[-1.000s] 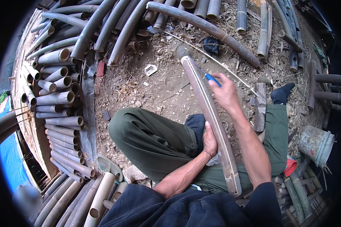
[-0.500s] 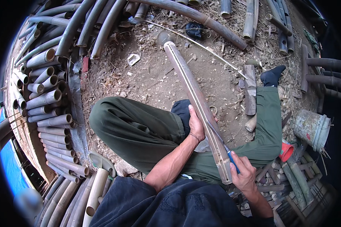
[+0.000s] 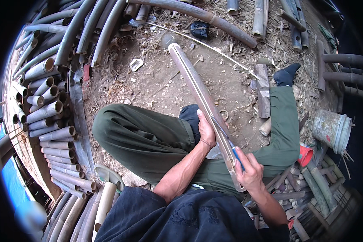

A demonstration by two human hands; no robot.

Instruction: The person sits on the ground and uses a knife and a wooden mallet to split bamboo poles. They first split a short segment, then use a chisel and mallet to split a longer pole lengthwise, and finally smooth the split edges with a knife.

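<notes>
Slanting across my lap lies a long brown bamboo tube (image 3: 190,79), with a narrow lengthwise slot running along its upper face. My left hand (image 3: 206,131) is wrapped round the tube from its left side, just past the middle. In my right hand (image 3: 251,172) is a slim blue-handled tool (image 3: 235,155) with a thin metal shaft. The shaft lies along the slot, pointing away from me; whether its tip sits inside the slot, I cannot tell. The tube's near end rests by my right thigh, close under my right wrist.
Stacked bamboo tubes (image 3: 60,133) line the left side. A dark wood block (image 3: 263,90) lies inside my outstretched right leg. A dirty bucket (image 3: 330,131) and a red cup (image 3: 305,155) are at the right. Shavings litter the ground; a long thin strip (image 3: 205,45) crosses it.
My right hand has moved slightly away from me and leftward, pushing the tool farther along the slot. The tube has rolled or tilted a little. My left hand keeps its hold.
</notes>
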